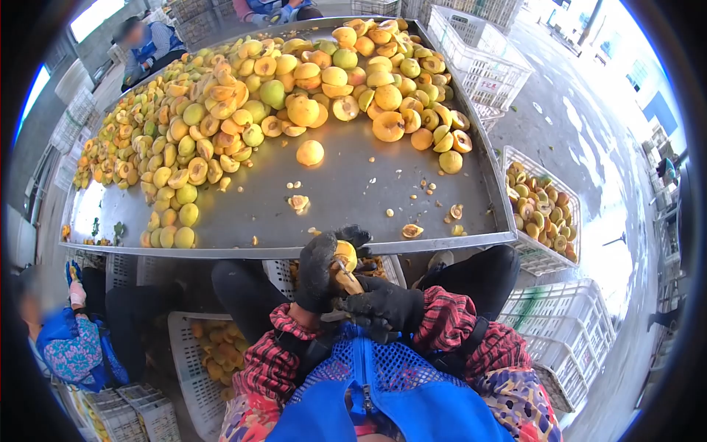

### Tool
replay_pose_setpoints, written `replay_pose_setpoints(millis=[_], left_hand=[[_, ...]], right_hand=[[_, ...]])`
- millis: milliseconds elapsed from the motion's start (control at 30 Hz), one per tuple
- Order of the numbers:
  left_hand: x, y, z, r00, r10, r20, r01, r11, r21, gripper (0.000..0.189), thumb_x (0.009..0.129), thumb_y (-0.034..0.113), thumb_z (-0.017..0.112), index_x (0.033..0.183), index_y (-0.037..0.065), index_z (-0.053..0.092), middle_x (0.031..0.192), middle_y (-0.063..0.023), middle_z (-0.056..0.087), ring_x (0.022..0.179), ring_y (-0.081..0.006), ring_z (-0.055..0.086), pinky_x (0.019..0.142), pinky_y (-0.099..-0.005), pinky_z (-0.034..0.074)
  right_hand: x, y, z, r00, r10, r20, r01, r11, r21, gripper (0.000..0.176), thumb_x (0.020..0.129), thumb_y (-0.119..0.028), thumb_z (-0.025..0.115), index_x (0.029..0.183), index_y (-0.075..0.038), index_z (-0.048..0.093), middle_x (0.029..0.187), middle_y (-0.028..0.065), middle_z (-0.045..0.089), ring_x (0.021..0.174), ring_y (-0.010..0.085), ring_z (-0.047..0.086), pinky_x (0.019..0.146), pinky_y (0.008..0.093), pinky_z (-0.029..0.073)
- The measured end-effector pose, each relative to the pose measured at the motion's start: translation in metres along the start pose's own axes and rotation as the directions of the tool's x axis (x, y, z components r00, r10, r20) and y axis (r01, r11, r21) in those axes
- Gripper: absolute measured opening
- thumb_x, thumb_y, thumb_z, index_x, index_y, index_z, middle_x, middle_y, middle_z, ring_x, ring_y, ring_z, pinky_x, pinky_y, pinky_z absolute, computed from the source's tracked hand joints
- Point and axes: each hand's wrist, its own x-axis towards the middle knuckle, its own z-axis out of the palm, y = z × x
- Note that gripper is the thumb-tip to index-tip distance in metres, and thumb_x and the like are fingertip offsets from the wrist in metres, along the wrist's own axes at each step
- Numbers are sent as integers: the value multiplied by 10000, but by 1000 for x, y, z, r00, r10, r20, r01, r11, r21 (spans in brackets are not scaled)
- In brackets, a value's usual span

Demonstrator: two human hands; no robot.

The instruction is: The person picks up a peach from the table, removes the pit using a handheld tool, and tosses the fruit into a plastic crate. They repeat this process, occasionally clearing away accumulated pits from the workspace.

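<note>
In a black glove, my left hand [315, 274] is closed around a yellow peach [345, 255], just in front of the table's near edge. My right hand [383, 303], also black-gloved, is closed close below the fruit. A narrow tan piece [348, 281] sticks up between the two hands; I cannot tell what it is. Beyond them stands a metal table [258, 210] with a large heap of peaches [221, 103], many cut in half. One peach [310, 153] lies apart from the heap, and pits and scraps [298, 203] are scattered nearer to me.
A crate of peach halves [545, 214] stands right of the table, with stacked white crates [563, 331] nearer. Another crate [188, 368] with fruit is by my left leg. A person [74, 342] sits at left; others [151, 48] are across the table. An upright crate [479, 55] stands behind.
</note>
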Motion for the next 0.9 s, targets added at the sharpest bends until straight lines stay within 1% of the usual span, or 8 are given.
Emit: replay_pose_setpoints(millis=[133, 267, 400, 500, 600, 767, 867, 900], left_hand=[[16, 31, 17, 818, -517, 254, 485, 381, -787, 343, 884, 201, 549, 1138, -29, 538, 1077, -189, 610, 961, -290, 608, 838, -382, 500], [26, 29, 28, 646, -589, 486, 438, -236, -867, 358, 890, 220, 569, 1159, -15, 543, 1026, -143, 630, 907, -251, 621, 829, -359, 504], [27, 31, 12, 823, -563, 77, 498, 650, -573, 306, 899, 220, 575, 1114, 4, 609, 953, -75, 644, 825, -149, 600, 753, -296, 490], [31, 43, -6, 883, -468, -18, 414, 798, -438, 254, 893, 205, 587, 1020, -11, 635, 874, -46, 637, 803, -122, 582, 719, -275, 478], [18, 32, -51, 829, -546, -121, 393, 723, -567, 284, 906, 193, 571, 1063, -39, 624, 932, -98, 656, 807, -148, 603, 713, -253, 490], [-57, 14, -192, 801, -291, -523, 331, 943, -19, 372, 961, 234, 449, 1089, -82, 595, 1050, -145, 638, 963, -211, 616, 807, -304, 508], [-115, 0, -269, 419, -796, -436, 821, 537, -192, 353, 876, 266, 611, 1120, 11, 619, 1005, -68, 634, 817, -158, 585, 741, -277, 486], [-126, -4, -267, 510, -656, -557, 839, 521, 154, 367, 863, 283, 627, 1125, 27, 621, 998, -73, 634, 829, -148, 592, 750, -269, 486]], right_hand=[[-9, -8, 3, 996, 34, 84, -50, 979, 196, 247, 864, -195, 600, 1050, -62, 506, 619, 24, 532, 356, 84, 442, 295, 218, 333], [-6, 3, -10, 993, -23, 112, -1, 978, 210, 266, 856, -187, 604, 1055, -42, 502, 624, 37, 534, 372, 93, 471, 310, 220, 370], [-21, -1, -22, 975, -105, 193, 86, 991, 103, 304, 839, -205, 625, 1057, -34, 498, 653, 55, 542, 389, 111, 490, 319, 227, 394], [-26, 0, -36, 993, -22, 112, 38, 988, -148, 317, 852, -242, 613, 1064, -35, 501, 710, 67, 561, 536, 141, 560, 441, 272, 446], [19, 60, -50, 917, -356, -179, 23, 495, -868, 273, 908, -271, 546, 1004, -20, 492, 694, 118, 565, 631, 211, 563, 569, 365, 428], [31, 61, -56, 983, -131, -130, -83, 314, -946, 399, 884, -325, 535, 1147, -35, 456, 930, 244, 620, 851, 401, 614, 713, 469, 463], [43, 61, -67, 975, 78, -210, -222, 215, -951, 425, 865, -315, 528, 1182, -41, 457, 1009, 253, 617, 940, 409, 605, 787, 481, 473], [46, 64, -69, 979, 41, -201, -205, 246, -947, 412, 854, -292, 533, 1177, -45, 464, 1006, 251, 617, 938, 403, 607, 794, 483, 474]])
